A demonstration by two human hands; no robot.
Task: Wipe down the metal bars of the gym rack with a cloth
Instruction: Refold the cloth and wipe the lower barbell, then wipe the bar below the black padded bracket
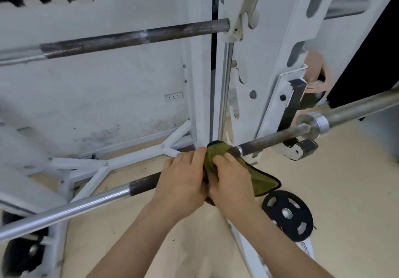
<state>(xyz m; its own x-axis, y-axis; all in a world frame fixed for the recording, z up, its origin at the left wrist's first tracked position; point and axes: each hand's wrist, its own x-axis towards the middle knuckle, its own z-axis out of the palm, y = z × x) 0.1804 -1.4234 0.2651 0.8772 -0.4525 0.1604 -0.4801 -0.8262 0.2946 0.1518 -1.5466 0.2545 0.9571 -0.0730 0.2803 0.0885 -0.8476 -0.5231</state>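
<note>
Green cloth wrapped round lower bar mid-span, head view | left hand, right hand side by side, fingers curled tight over cloth | likely mid-wipe; upper bar, guide rod probably still pending | open run leftward; rightward stopped by collar near upright

A gym: white rack, barbells, weight plate.

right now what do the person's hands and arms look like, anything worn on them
The left hand and right hand are bare: no gloves, rings, watch or bands show. The left forearm and right forearm are uncovered too, with no sleeve in view down to the frame's edge.
</note>
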